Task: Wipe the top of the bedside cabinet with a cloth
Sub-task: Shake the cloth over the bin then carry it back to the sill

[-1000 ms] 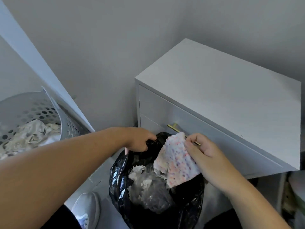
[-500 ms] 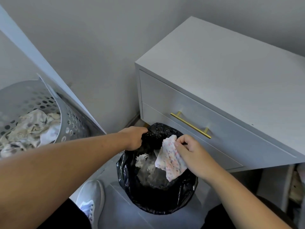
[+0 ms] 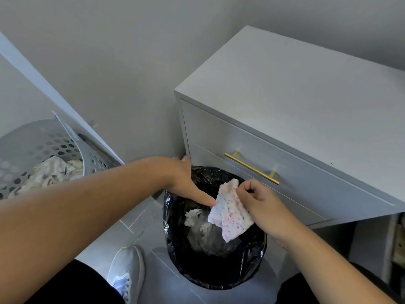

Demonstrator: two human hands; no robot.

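Over the black-lined bin (image 3: 215, 255), the right hand (image 3: 266, 207) pinches a speckled cloth (image 3: 230, 212) (pink and blue dots) while the left hand (image 3: 186, 183) touches its edge with 1 finger. Behind the bin stands the white cabinet (image 3: 306, 102); left of it, a laundry basket (image 3: 39, 145).

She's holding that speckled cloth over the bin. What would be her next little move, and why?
Probably letting go. The right hand pinches the white cloth with pink and blue speckles directly above the open black-lined bin, which already holds crumpled waste, and the left hand touches the cloth's edge with a fingertip. The white bedside cabinet's top looks bare, so the wiping seems done.
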